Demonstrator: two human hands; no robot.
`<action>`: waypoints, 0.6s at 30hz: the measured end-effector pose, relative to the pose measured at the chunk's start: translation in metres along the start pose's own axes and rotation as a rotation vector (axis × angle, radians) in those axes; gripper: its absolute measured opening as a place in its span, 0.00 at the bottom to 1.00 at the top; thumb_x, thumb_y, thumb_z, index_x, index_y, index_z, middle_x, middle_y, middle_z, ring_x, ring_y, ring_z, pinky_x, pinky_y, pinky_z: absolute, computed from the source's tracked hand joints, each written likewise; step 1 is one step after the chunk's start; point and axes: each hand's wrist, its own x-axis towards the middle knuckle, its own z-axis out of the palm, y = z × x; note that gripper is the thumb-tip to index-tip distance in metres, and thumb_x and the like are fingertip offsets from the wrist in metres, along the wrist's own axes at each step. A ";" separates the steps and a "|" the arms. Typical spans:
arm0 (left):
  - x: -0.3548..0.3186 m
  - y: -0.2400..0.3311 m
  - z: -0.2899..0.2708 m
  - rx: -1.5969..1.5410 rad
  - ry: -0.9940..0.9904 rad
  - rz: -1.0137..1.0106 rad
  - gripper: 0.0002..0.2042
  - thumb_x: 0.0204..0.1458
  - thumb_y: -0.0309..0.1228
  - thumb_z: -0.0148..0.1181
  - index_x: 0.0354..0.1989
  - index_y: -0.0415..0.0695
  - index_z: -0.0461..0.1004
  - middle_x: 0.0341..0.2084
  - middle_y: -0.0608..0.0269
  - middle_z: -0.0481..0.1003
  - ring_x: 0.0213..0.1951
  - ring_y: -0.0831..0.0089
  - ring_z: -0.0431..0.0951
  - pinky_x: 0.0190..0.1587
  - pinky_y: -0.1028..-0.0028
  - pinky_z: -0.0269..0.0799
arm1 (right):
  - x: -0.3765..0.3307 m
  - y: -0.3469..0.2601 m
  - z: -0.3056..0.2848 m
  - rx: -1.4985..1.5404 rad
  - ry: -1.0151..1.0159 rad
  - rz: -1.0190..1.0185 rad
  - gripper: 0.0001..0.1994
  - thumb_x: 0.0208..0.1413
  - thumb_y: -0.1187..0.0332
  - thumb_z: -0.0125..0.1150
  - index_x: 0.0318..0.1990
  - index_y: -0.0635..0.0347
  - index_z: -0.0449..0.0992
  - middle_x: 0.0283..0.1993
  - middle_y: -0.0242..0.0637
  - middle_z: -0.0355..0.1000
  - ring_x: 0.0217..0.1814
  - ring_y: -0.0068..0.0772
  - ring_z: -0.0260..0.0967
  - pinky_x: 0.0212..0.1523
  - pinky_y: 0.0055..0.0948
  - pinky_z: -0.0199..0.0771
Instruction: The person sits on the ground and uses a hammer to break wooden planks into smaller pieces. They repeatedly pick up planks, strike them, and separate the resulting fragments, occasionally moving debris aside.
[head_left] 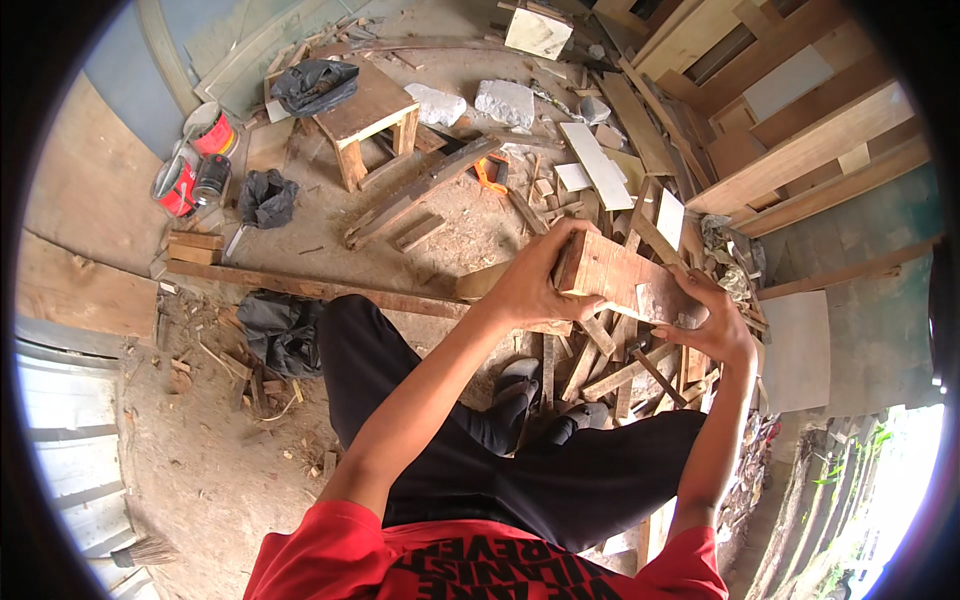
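Note:
Between my two hands I hold a thick wooden block point(622, 272), raised over a pile of scrap wood. My left hand point(535, 280) wraps round its left end, thumb along the near lower edge. At the right end my right hand point(708, 318) grips it, with the fingers over the top corner and the thumb beneath. The block's face is reddish brown with a paler worn patch near the right hand. Below it lie loose wood offcuts point(630, 378), and a hammer-like tool with a dark handle point(658, 378) rests among them.
A low wooden stool point(368, 100) carries a black plastic bag point(315, 84). An orange-handled saw point(491, 172) lies beyond a long beam point(425, 190). Red paint cans point(175, 187) stand at the left wall. Planks and boards point(800, 140) lean at the right. Another black bag point(283, 330) sits by my left knee.

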 end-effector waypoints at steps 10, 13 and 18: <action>-0.006 -0.006 0.006 0.110 0.007 -0.043 0.45 0.26 0.44 0.83 0.56 0.42 0.66 0.47 0.59 0.73 0.52 0.67 0.72 0.56 0.66 0.65 | -0.001 -0.002 -0.007 -0.016 -0.041 0.025 0.45 0.32 0.65 0.80 0.63 0.64 0.67 0.61 0.49 0.69 0.64 0.39 0.65 0.66 0.34 0.60; -0.008 -0.011 0.009 0.155 0.034 -0.030 0.44 0.27 0.43 0.83 0.56 0.42 0.66 0.47 0.59 0.73 0.51 0.68 0.73 0.55 0.66 0.65 | 0.000 0.000 -0.004 -0.031 -0.038 0.026 0.45 0.33 0.64 0.80 0.64 0.63 0.66 0.61 0.49 0.68 0.64 0.40 0.65 0.65 0.35 0.60; -0.012 -0.011 0.010 0.139 0.015 -0.095 0.49 0.27 0.55 0.80 0.60 0.48 0.64 0.52 0.55 0.71 0.56 0.54 0.68 0.59 0.57 0.63 | 0.001 -0.001 -0.006 -0.058 -0.045 0.020 0.45 0.33 0.64 0.80 0.63 0.63 0.66 0.60 0.49 0.69 0.63 0.40 0.66 0.65 0.35 0.61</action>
